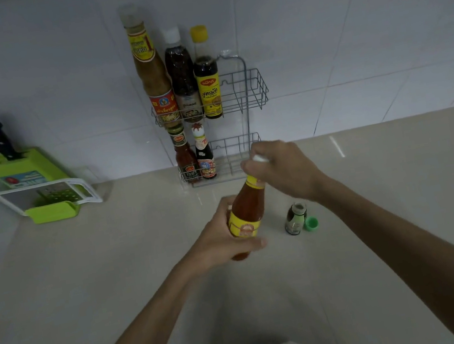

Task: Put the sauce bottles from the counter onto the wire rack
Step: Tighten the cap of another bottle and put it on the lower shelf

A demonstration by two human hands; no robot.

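While spanning pale bench [117,278] under white tiled wall [344,19]: left hand [224,237] gripping red sauce bottle [248,213] at label, fingers clamping body, holding it tilted above bench; right hand [282,169] pinching white cap, fingers closing round top. Standing behind: wire rack [249,94], three bottles filling upper tier's left, two in lower, right sides open. Sitting right: small bottle [295,219], green cap [312,223] beside it.
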